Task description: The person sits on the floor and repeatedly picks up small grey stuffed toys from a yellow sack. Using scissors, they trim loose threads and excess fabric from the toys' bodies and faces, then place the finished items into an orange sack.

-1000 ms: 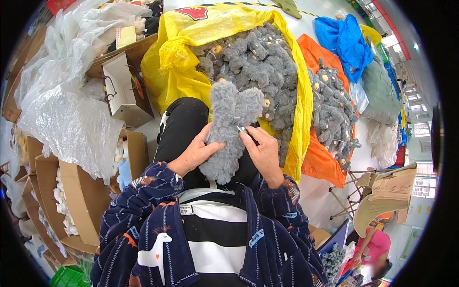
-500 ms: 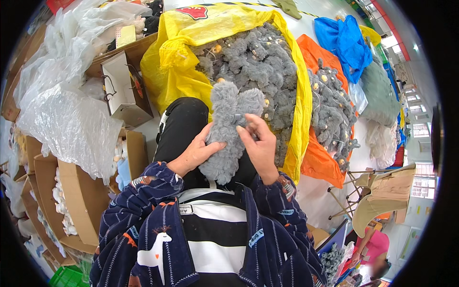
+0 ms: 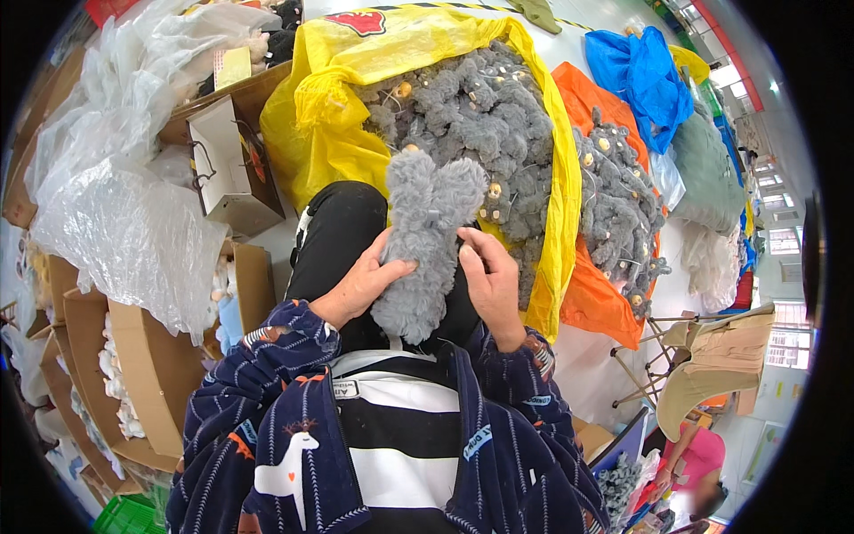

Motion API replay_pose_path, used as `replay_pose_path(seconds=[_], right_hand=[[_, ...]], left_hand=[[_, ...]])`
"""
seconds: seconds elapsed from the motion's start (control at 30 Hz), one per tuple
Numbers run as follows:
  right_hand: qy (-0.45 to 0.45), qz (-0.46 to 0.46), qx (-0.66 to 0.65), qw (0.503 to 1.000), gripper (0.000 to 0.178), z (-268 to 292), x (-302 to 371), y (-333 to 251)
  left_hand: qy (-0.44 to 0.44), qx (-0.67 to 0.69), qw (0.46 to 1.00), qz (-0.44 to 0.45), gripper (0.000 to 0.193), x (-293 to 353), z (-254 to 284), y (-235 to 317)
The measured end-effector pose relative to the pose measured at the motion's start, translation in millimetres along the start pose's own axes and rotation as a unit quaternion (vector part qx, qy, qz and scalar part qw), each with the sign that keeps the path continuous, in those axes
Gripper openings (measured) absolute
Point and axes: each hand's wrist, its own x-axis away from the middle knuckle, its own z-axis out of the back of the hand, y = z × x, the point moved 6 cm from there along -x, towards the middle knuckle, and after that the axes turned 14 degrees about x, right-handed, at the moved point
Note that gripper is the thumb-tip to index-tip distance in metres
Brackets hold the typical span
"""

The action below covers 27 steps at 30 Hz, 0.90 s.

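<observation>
- Around the lap I see a clear sheet [image 3: 124, 240] spread over the left side, and a blue bag [image 3: 654, 84] and a tan chair [image 3: 721, 360] off to the right.
- A knee [image 3: 342, 227] in black rises between the work and the paper bag [image 3: 218, 160], which stands open with dark handles; I would have to go around it on that side.
- Just beyond the knees, the yellow bag [image 3: 316, 156] blocks the way forward, its mouth wide.
- At lower right I make out a co-worker [image 3: 698, 458] in pink, well apart from the work.
- The yellow bag holds a heap of grey fluffy pieces [image 3: 498, 116] with small tan parts among them.
- Beside it, the orange bag [image 3: 600, 307] lies under more grey fluffy toys [image 3: 618, 214].
- On the left I have an open carton [image 3: 160, 374] with white fluffy things in it, and a green crate [image 3: 129, 516] at the rim.
- The grey plush [image 3: 418, 258] is over the lap, its long axis running away from the body, its two long lobes pointing outward in a V, the right one leaning right.
- My left-hand grip is closed around the plush: the left hand [image 3: 360, 280] has its thumb on top.
- The right hand [image 3: 492, 280] is bent in beside the plush's right edge; I can't tell whether its fingertips pinch anything.
</observation>
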Motion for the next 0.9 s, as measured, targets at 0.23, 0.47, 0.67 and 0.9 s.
replay_pose_path(seconds=[0.23, 0.47, 0.67, 0.9], right_hand=[[0.020, 0.046, 0.141, 0.989, 0.021, -5.0, 2.4, -19.9], [-0.001, 0.017, 0.152, 0.988, 0.021, -5.1, 0.1, -18.4], [-0.012, 0.016, 0.161, 0.987, 0.021, -4.9, -0.2, -22.1], [-0.016, 0.013, 0.164, 0.986, 0.020, -5.1, -0.8, -20.7]], left_hand=[[0.006, -0.008, 1.000, 0.006, 0.057, 2.5, -0.1, 0.3], [-0.003, -0.033, 0.999, 0.002, 0.058, 2.1, -1.0, -0.4], [-0.008, -0.035, 0.999, 0.006, 0.059, 3.9, -1.0, 0.9], [-0.003, -0.033, 0.999, -0.003, 0.060, 4.0, -2.1, 2.3]])
